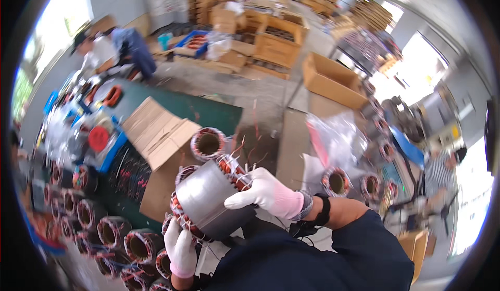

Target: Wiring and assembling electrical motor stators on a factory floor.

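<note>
Between my two gloved hands is a large motor stator (211, 200), a smooth grey metal cylinder lying tilted, with copper windings and white lacing at both ends. My right hand (268, 192) grips its upper right end, thumb along the metal shell and fingers over by the windings. At the lower left end, my left hand (180, 247) has its fingers closed against the laced coils. Loose lead wires stick up near my right hand. Just beyond the held piece, another stator (208, 143) stands upright beside a folded cardboard sheet (156, 129).
Several stators (107, 231) stand in rows at lower left. A blue tray (110, 155), dark wires (127, 174) and plastic bags lie on the green table (208, 111). Right: a clear bag (341, 137), an open carton (333, 80), more stators (336, 181). People work at left (99, 54) and right (440, 171).
</note>
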`<act>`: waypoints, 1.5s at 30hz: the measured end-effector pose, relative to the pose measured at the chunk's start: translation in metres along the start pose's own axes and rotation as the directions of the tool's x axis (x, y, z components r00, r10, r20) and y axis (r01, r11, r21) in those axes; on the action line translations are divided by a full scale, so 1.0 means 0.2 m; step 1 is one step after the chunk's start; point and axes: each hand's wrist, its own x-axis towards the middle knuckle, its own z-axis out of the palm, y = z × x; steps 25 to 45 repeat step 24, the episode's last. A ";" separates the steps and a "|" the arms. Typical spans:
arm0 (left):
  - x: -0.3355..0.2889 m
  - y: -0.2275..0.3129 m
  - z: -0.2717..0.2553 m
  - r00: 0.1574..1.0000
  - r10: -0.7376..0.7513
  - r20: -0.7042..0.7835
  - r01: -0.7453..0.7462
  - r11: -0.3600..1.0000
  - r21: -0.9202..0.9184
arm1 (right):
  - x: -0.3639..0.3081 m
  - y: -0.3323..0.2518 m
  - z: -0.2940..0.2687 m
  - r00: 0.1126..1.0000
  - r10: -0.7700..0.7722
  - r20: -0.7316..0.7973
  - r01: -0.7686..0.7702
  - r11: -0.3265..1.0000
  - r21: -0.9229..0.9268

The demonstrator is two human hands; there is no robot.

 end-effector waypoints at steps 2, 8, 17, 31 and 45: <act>-0.07 -0.01 0.09 0.996 -0.005 0.090 -0.001 0.998 0.066 | -0.19 0.12 -0.04 0.997 -0.031 -0.065 0.035 0.998 0.057; -0.21 -0.16 0.28 0.744 0.305 0.594 -0.656 0.498 0.567 | -0.74 0.32 -0.07 0.923 0.023 -0.384 0.050 0.983 0.179; -0.48 -0.43 0.90 0.751 -0.263 0.606 -0.053 0.890 0.452 | -1.57 0.63 -0.31 0.774 0.092 -0.627 0.186 0.913 0.364; -0.76 -0.71 1.50 0.544 -0.426 0.723 -0.057 0.841 0.538 | -2.30 0.85 -0.63 0.670 0.134 -0.731 0.200 0.915 0.351; -0.76 -0.71 1.50 0.544 -0.426 0.723 -0.057 0.841 0.538 | -2.30 0.85 -0.63 0.670 0.134 -0.731 0.200 0.915 0.351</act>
